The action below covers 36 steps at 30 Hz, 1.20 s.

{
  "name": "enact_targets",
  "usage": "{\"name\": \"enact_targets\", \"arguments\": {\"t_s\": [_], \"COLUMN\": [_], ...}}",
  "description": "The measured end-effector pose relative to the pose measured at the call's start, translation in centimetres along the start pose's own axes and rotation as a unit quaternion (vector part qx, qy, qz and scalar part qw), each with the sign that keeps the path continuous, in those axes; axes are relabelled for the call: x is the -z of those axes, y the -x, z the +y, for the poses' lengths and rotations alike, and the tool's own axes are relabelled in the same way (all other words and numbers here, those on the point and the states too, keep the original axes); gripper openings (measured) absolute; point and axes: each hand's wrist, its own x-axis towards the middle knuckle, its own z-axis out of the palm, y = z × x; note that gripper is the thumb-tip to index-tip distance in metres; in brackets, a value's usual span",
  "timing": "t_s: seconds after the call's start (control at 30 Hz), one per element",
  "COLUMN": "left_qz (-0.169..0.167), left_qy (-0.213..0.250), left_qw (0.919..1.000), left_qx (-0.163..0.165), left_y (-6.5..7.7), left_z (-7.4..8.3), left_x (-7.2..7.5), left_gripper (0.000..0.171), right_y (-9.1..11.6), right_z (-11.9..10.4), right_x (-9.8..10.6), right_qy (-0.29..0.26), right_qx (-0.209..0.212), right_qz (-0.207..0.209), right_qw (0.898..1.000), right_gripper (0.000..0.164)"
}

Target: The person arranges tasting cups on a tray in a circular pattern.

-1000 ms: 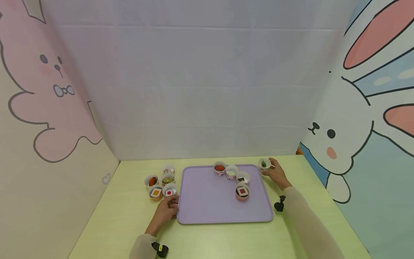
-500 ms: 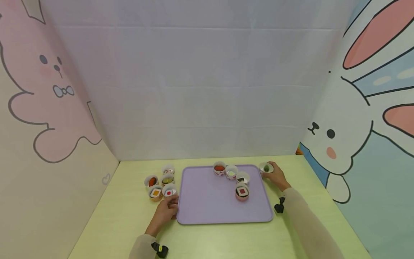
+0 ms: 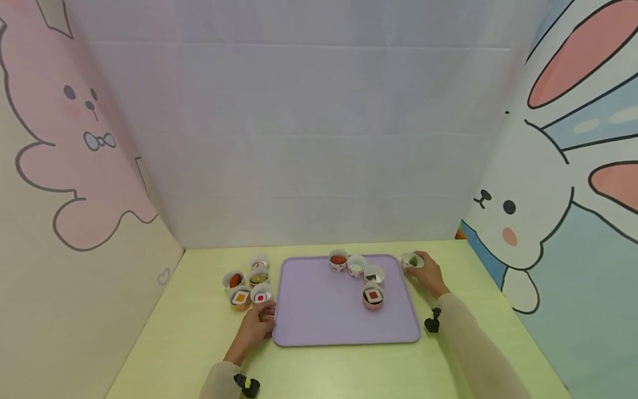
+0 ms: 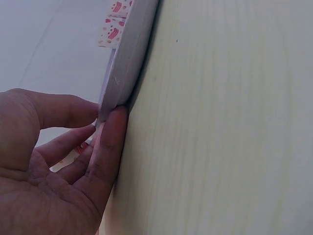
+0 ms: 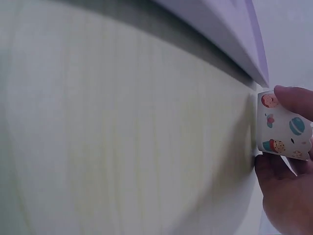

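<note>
My left hand (image 3: pixel 254 325) pinches the left edge of a lilac tray (image 3: pixel 319 316). In the left wrist view the thumb lies at the rim's inner side and a finger is against its outer side. Just beyond the tray's far right corner, my right hand (image 3: pixel 430 275) grips a small paper cup (image 3: pixel 406 261) with a green piece inside. The right wrist view shows the cup's printed cupcake-and-sweets side (image 5: pixel 281 125), its base close to the table. Several similar cups stand on the tray, among them one with red contents (image 3: pixel 338 261) and one topped by a white-and-red square (image 3: pixel 372 296).
A cluster of several paper cups stands left of the tray, including one with an orange-centred square (image 3: pixel 240 298) and one with a red dot (image 3: pixel 261 295), right by the left fingers. A white sheet (image 3: pixel 319 138) backs the pale wooden table (image 3: pixel 189 332); rabbit-printed panels flank both sides.
My right hand has moved the cup slightly right and nearer to me, setting it more upright. The left hand stays at the tray's edge.
</note>
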Motion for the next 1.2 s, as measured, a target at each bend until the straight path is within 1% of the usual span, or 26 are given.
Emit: {"name": "enact_targets", "arguments": {"t_s": [0.17,0.33,0.37,0.43,0.57,0.6,0.77,1.0,1.2], "left_qz": [-0.006,0.004,0.004,0.005,0.005,0.007,0.005,0.004,0.003], "left_qy": [-0.006,0.001,-0.002,-0.001,-0.003,0.0,-0.001,0.0,-0.001], "left_qw": [0.9999,1.0,1.0,1.0,1.0,1.0,1.0,1.0,1.0], "left_qx": [-0.008,-0.002,-0.006,-0.005,-0.003,0.001,-0.002,-0.003,-0.004], "left_y": [-0.2,-0.4,-0.4,-0.4,-0.4,-0.4,-0.2,-0.2,-0.2], "left_z": [-0.1,-0.2,-0.3,-0.3,-0.4,-0.4,-0.4,-0.4,-0.3], "left_x": [0.1,0.1,0.1,0.1,0.1,0.0,-0.1,0.0,0.0], "left_gripper": [0.048,0.047,0.047,0.047,0.046,0.046,0.046,0.046,0.047], "right_y": [0.5,1.1,1.2,1.5,2.0,2.1,2.5,3.4,4.4], "right_z": [-0.2,-0.4,-0.4,-0.5,-0.5,-0.5,-0.7,-1.3,-2.1], "right_x": [0.7,1.5,1.6,2.0,2.4,2.5,2.7,3.0,3.1], "right_qy": [-0.006,-0.013,-0.012,-0.014,-0.014,-0.014,-0.004,-0.009,-0.005], "right_qx": [0.0,-0.008,-0.01,-0.01,0.0,0.002,0.008,-0.001,0.012], "right_qz": [0.02,0.036,0.037,0.037,0.038,0.041,0.055,0.052,0.059], "right_qw": [1.0,0.999,0.999,0.999,0.999,0.999,0.998,0.999,0.998], "right_gripper": [0.072,0.073,0.073,0.075,0.077,0.077,0.076,0.078,0.077]}}
